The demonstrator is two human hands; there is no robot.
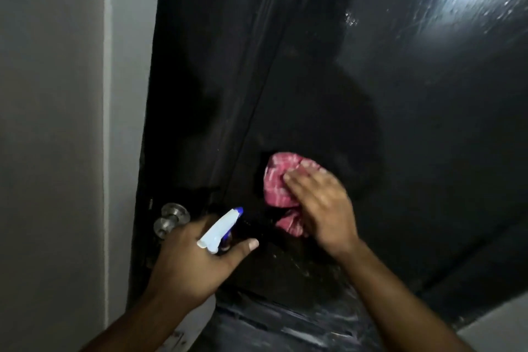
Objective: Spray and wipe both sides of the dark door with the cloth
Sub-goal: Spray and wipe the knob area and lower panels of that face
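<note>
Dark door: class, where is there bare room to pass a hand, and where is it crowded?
Free: the broad door face above and right of the right hand pressing the pink cloth. Crowded: lower left, where the left hand holding the spray bottle sits beside the knob.

Tall dark door (371, 94): glossy, smooth, wet streaks and droplets catching a bright glare top right. Crumpled pink-red cloth (278, 180): soft woven fabric, pale check lines, matt. Round silver doorknob (171, 218): brushed metal, dull sheen. White-and-blue spray head (221, 227): smooth plastic. Grey wall (51, 123): matt, painted.
</note>
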